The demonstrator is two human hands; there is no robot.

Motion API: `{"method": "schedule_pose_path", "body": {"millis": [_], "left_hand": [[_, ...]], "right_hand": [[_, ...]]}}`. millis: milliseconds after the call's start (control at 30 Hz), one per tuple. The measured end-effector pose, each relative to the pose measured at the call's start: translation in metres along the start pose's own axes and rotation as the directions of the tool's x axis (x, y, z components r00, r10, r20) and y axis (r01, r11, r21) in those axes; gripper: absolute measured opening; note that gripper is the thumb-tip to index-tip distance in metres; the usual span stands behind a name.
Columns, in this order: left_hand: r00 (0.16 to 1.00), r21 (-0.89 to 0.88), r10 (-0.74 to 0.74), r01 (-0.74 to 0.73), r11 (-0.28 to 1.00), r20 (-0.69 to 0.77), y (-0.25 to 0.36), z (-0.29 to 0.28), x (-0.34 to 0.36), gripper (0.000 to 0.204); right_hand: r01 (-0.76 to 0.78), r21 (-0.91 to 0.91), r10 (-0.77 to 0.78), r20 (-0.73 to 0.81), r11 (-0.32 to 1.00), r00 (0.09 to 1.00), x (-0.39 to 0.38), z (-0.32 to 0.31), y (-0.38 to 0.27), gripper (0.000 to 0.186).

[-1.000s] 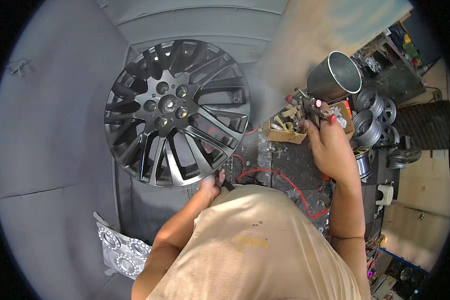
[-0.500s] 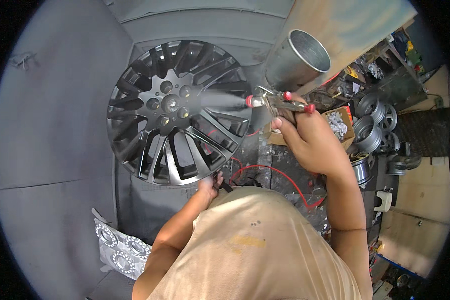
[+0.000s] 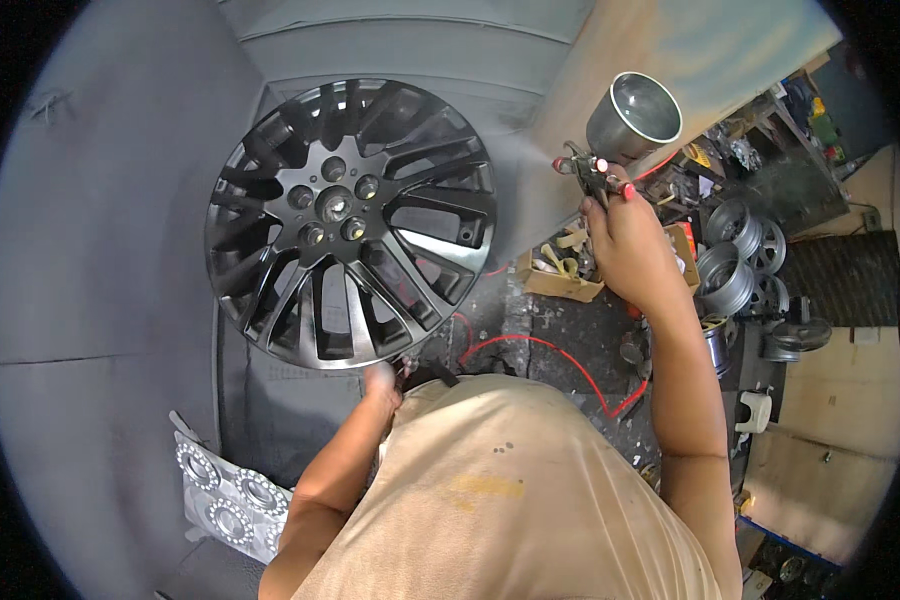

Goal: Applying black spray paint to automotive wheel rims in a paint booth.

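Note:
My right hand (image 3: pixel 635 245) is closed round a spray gun (image 3: pixel 592 180) with red-tipped knobs and a metal paint cup (image 3: pixel 635 118) on top. Its nozzle points left, and pale mist spreads out from it toward the wheel. A dark grey multi-spoke alloy wheel rim (image 3: pixel 335 205) faces up in front of me, its spokes glossy in places. Below the wheel's near edge, close to my waist, is my left hand (image 3: pixel 383 382). It is blurred and its fingers are partly hidden, so I cannot make out their grip.
A red hose (image 3: pixel 540 338) curves across the stained floor. Beyond my right hand stand cardboard boxes (image 3: pixel 560 285) and stacked silver wheels (image 3: pixel 727 280). A grey wall (image 3: pixel 110 250) rises on the left, with a silver panel with round cutouts (image 3: pixel 232 500) beside it. A white stool (image 3: pixel 755 412) is at right.
My right hand has drawn the spray gun right, away from the wheel; the mist now leaves it farther from the spokes. The wheel has turned slightly, and my left hand has shifted left.

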State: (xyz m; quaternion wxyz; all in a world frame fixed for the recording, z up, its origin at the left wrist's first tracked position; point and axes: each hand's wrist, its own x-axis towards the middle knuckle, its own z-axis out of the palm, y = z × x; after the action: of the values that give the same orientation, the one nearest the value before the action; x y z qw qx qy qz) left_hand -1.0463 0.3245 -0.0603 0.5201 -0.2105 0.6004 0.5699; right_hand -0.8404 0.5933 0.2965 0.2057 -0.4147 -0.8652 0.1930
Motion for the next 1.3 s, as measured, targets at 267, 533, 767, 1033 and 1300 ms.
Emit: {"method": "schedule_pose_path", "body": {"millis": [267,533,767,1033,1300], "left_hand": [[0.984,0.019,0.099,-0.097,0.995,-0.149,0.005,-0.024,0.003,0.031],[0.956,-0.049,0.215,-0.229,0.972,-0.198,0.003,-0.076,0.048,0.037],[0.941,-0.065,0.285,-0.301,0.952,-0.181,0.044,-0.064,0.022,0.04],[0.888,-0.123,0.446,-0.458,0.881,-0.108,0.072,-0.105,0.053,0.037],[0.944,-0.288,0.273,-0.318,0.903,-0.188,0.057,-0.104,0.067,0.034]], "right_hand": [[0.05,0.074,-0.057,0.102,0.996,0.993,0.007,0.013,-0.033,0.023],[0.061,0.225,-0.112,0.222,0.972,0.969,-0.005,-0.001,-0.07,0.023],[0.083,0.063,-0.086,0.038,0.995,0.996,-0.018,0.008,-0.031,0.017],[0.038,-0.006,-0.038,-0.019,0.999,0.999,-0.015,0.025,-0.025,0.02],[0.009,0.072,-0.018,0.124,0.997,0.992,-0.027,0.017,-0.081,0.02]]}}
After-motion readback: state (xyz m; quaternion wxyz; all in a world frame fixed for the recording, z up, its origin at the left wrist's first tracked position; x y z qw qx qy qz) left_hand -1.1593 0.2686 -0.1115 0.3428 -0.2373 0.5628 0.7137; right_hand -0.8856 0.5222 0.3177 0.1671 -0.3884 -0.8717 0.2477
